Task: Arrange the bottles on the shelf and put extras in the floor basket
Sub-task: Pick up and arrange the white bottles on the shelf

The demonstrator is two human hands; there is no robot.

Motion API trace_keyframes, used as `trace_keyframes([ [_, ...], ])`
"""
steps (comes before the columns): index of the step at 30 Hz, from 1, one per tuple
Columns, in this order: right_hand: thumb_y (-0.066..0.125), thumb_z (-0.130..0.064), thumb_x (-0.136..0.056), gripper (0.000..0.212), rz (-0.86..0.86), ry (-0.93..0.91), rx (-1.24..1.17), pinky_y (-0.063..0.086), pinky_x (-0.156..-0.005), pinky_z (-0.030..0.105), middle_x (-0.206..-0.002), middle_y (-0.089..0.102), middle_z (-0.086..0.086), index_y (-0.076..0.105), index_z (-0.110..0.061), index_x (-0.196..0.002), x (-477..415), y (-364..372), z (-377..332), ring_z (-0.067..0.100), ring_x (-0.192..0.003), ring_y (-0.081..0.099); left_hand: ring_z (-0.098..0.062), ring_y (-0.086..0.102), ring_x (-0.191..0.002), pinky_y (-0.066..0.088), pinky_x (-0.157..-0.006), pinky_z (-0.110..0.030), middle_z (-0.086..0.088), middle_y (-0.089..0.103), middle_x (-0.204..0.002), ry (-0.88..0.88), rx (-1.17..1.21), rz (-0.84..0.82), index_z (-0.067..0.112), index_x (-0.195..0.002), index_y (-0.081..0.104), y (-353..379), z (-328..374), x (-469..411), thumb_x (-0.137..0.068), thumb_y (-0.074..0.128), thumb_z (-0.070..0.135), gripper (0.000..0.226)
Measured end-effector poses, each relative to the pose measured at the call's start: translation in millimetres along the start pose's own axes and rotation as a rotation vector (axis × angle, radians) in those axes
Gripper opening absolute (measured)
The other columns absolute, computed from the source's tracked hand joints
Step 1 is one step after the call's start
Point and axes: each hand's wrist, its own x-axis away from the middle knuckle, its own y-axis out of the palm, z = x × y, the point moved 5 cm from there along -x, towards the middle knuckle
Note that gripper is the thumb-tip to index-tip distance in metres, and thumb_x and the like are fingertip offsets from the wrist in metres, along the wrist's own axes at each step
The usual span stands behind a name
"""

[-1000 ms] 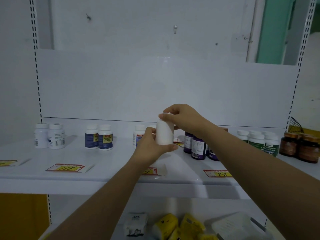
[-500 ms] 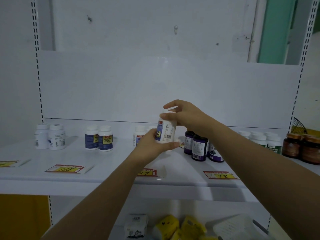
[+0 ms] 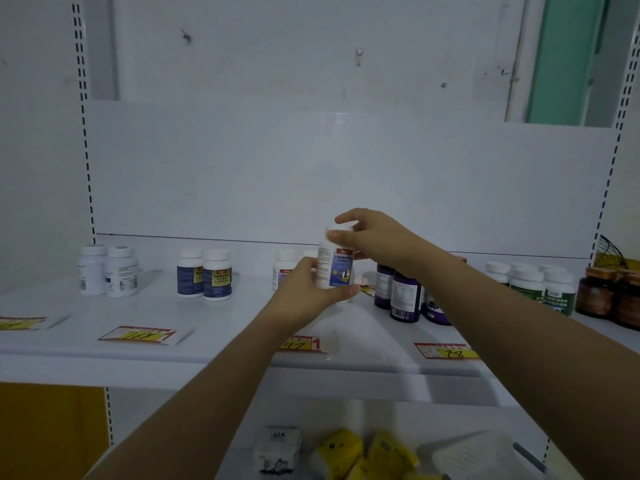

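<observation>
A white bottle with a blue and red label is held upright just above the white shelf, near its middle. My left hand grips its lower body from the left. My right hand pinches its white cap from above and the right. Behind my left hand stands a matching white bottle, partly hidden. Two dark blue-labelled bottles stand to the left, two plain white ones further left. Purple bottles stand right of the held bottle. No floor basket is in view.
Green-labelled white bottles and brown jars fill the shelf's right end. Price tags lie along the front edge. On the lower shelf lie a white pack, yellow packs and a white bag.
The bottle has been turned between my hands, so its plain white back gave way to the blue label face. Both hands stayed near the shelf's middle.
</observation>
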Motion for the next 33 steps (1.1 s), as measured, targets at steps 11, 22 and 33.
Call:
trace_keyframes([
  [11,0.071,-0.037,-0.082,0.049,0.026,0.008,-0.144,0.056,-0.084,0.032,-0.116,0.058,0.006,0.050,-0.019,-0.124,-1,7,1,0.017,-0.094,0.065,-0.011,0.050,-0.099,0.045,-0.080,-0.023,0.005,0.048,-0.109,0.047,-0.063,0.104,0.020,-0.119,0.037,-8,4,0,-0.077,0.075,0.028,0.058],
  [22,0.068,-0.049,-0.081,0.053,-0.011,-0.007,-0.065,0.052,-0.093,0.039,-0.122,0.056,-0.001,0.052,-0.023,-0.124,4,15,3,0.017,-0.106,0.059,-0.011,0.052,-0.086,0.039,-0.059,-0.015,0.003,0.051,-0.101,0.030,-0.054,0.118,0.016,-0.108,0.042,-9,-1,-5,-0.071,0.081,0.029,0.055],
  [33,0.059,-0.017,-0.092,0.038,-0.050,0.045,-0.292,0.051,-0.095,0.034,-0.127,0.053,0.004,0.051,-0.019,-0.129,1,6,9,0.018,-0.107,0.058,-0.017,0.051,-0.110,0.040,-0.089,-0.030,-0.002,0.052,-0.132,-0.024,0.072,-0.086,0.018,-0.136,0.041,-6,-2,-4,-0.086,0.064,0.030,0.056],
])
